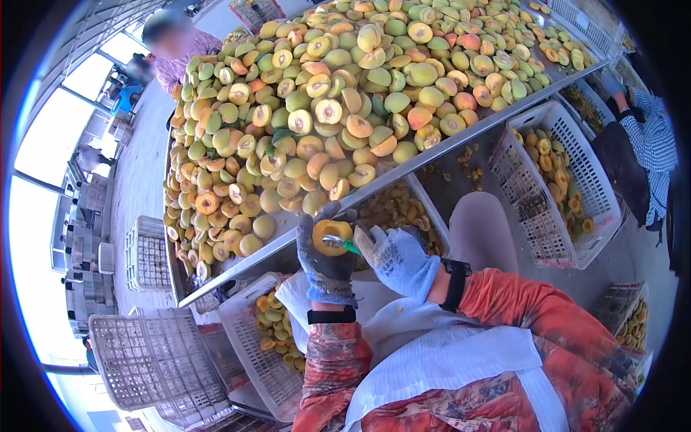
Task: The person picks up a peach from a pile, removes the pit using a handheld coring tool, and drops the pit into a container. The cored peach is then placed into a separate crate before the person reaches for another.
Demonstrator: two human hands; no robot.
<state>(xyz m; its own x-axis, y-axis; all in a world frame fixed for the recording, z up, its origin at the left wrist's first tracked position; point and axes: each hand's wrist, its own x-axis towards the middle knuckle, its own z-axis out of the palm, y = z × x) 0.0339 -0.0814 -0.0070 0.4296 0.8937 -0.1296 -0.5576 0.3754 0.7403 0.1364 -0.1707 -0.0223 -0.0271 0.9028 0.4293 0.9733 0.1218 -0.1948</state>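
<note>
In my gloved left hand [322, 268] is a yellow peach half [334, 227], its cut face turned up toward me. My right hand [400, 263], also gloved, is closed around a green-handled pitting spoon [350, 246]. The spoon's metal end lies against the cut face, over the middle of the peach half. Both hands are just in front of the metal table's edge [277, 246]. Beyond them, a large heap of halved peaches [327, 111] covers the table, many with stones still in them.
Below the edge is a bin of scraps [403, 209]. A white crate of peach halves [551, 180] stands at the right, another crate [252, 338] at my left. Stacked crates [151, 360] are further left. One person [188, 54] is across the table, another [651, 137] at the right.
</note>
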